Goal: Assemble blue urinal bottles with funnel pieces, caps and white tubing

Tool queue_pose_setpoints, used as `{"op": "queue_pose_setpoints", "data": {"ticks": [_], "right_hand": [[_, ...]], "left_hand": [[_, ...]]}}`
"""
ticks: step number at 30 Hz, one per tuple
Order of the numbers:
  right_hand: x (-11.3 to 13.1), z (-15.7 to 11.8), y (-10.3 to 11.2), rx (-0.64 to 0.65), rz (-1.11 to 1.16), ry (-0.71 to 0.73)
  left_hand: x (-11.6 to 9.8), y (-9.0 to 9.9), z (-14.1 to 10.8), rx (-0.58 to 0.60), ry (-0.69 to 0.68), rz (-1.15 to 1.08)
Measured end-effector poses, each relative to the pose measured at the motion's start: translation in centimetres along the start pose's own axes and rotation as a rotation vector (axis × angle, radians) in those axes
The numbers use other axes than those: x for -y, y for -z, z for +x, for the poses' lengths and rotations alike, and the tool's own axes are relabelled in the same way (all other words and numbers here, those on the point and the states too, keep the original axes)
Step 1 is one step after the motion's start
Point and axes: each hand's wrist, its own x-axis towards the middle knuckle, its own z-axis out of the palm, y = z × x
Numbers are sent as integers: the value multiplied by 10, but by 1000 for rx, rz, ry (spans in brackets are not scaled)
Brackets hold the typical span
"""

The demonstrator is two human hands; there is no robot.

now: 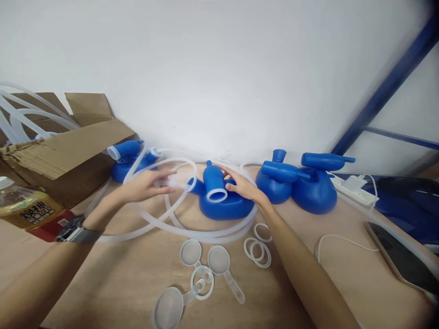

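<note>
At the middle of the table a blue plastic container lies with its open neck to the left. A blue bottle-shaped cup, with a white-rimmed mouth toward me and a narrow spout behind, is tilted on top of it. My right hand holds the cup's right side, fingers partly hidden behind it. To the left, my left hand has thumb and fingers apart, near a blurred translucent patch and the looped clear tube. Several white rings and three strainer-like round lids with handles lie in front.
More blue containers with cups stand at right, others at back left by a cardboard box of tubing. A labelled bottle is at left. A phone, a cable and a power strip are at right; the wall is behind.
</note>
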Motion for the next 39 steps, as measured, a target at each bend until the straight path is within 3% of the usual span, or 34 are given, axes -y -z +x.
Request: {"op": "queue_pose_setpoints", "data": {"ticks": [4,7,12,17,25,31,39], "right_hand": [[-3,-2,3,15,-15,32],[-2,-6,4,25,2,21],[8,-10,-1,36,-103,-74],[13,-8,-7,-10,-158,-38],[12,-8,-8,-45,-142,-37],[21,-10,-5,-41,-142,-41],[23,-8,-6,-18,-92,-38]], "left_hand": [[-29,-30,22,-36,-164,84],[-30,-43,31,-68,-188,75],[-16,-44,33,-37,-343,23],[-5,-46,35,-60,-469,115],[-13,-43,32,-5,-625,86],[-10,-36,39,77,-445,-72],[-5,-40,43,96,-449,-94]]}}
